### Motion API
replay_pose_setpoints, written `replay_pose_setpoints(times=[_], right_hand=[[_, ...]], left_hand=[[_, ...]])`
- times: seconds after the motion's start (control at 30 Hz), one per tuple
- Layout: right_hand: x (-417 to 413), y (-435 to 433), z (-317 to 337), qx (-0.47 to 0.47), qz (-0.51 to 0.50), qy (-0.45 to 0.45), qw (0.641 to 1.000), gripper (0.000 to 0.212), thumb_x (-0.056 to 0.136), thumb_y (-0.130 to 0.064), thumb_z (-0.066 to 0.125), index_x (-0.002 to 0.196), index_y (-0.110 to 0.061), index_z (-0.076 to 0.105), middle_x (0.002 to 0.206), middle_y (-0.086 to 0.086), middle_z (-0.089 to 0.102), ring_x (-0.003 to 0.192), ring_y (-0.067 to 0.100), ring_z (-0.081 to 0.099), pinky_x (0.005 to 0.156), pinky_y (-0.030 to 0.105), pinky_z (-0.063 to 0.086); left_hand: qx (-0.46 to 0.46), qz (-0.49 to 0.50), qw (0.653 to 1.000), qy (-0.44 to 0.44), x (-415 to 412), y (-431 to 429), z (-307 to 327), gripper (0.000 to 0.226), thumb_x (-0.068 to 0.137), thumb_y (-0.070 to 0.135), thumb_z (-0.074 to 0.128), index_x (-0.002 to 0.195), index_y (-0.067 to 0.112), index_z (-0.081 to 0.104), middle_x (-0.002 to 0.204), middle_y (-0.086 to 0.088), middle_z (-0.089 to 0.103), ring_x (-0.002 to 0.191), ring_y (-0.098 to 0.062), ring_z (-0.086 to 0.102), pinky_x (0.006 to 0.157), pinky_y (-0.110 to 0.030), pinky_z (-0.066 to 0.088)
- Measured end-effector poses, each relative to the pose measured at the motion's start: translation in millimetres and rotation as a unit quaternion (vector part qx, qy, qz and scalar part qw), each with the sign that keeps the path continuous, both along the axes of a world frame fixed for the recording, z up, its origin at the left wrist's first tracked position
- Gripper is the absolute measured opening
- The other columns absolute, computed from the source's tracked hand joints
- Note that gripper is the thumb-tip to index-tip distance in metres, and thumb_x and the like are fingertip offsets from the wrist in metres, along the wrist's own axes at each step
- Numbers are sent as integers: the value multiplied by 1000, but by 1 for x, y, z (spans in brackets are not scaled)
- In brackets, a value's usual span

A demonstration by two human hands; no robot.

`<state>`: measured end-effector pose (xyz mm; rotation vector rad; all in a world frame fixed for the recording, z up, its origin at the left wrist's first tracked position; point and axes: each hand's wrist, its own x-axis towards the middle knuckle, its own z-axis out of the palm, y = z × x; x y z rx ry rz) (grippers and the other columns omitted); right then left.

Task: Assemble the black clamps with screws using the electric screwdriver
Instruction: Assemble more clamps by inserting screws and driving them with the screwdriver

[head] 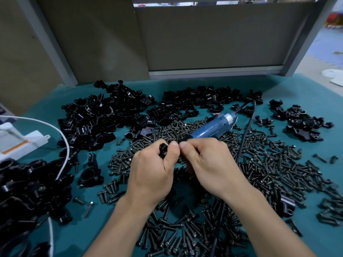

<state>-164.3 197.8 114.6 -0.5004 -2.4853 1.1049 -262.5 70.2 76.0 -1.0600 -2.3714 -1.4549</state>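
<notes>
Bare teal mat (83,238) lies open left of the left hand (152,171). Loose screws (269,164) crowd the surface beneath and right of the right hand (211,164). Clamp piles (104,115) and the blue screwdriver (213,127) obstruct beyond both hands.

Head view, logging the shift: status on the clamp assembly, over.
Left hand grips a black clamp. Right hand curled beside it, contents hidden. Electric screwdriver lies unheld among the screws. Nothing in the way.

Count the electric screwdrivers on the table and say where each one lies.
1. The blue electric screwdriver lies on the heap of screws, its tip just behind the right hand. Others could be buried under the clamp piles; none shows.
</notes>
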Motion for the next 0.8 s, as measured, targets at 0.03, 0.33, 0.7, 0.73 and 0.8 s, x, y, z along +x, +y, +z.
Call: replay_pose_setpoints(times=[0.03, 0.33, 0.7, 0.73, 0.8], right_hand=[[2, 2, 2, -17, 13, 12, 1000, 33, 102, -35, 59, 71, -27, 60, 57, -13, 62, 53, 5, 57, 51, 18, 44], [-5, -11, -5, 44, -12, -8, 999, 24, 106, -33, 50, 84, -25, 56, 57, -2, 56, 49, 12, 48, 47, 25, 40], [-6, -5, -3, 4, 35, -18, 999, 38, 105, -30, 53, 71, -15, 58, 58, 1, 56, 53, 14, 44, 50, 29, 37], [-7, -4, -5, -15, 26, -30, 999, 41, 106, -30, 52, 68, -14, 56, 55, -2, 52, 52, 12, 41, 50, 28, 35], [-8, -1, -5, -46, 21, -44, 998, 43, 106, -31, 50, 67, -14, 54, 52, -9, 48, 49, 7, 39, 48, 23, 34]], left_hand=[[3, 1, 1000, -2, 0, 0, 1, 52, 100, 65, 37, 62, 30, 44, 59, 15, 54, 49, -11, 47, 44, -23, 32], [38, -3, 998, -56, 3, 0, -3, 52, 100, 63, 42, 60, 31, 43, 50, 11, 41, 45, -10, 37, 43, -20, 24], [41, 23, 999, 0, 9, -1, -3, 54, 99, 66, 40, 65, 26, 51, 47, 9, 40, 42, -9, 37, 43, -22, 27], [27, 39, 998, 44, 10, -1, -4, 55, 99, 68, 39, 68, 26, 53, 46, 9, 38, 41, -7, 37, 43, -22, 28], [19, 58, 995, 82, 11, -1, -3, 59, 100, 71, 36, 77, 23, 62, 47, 10, 41, 42, -3, 42, 44, -22, 31]])
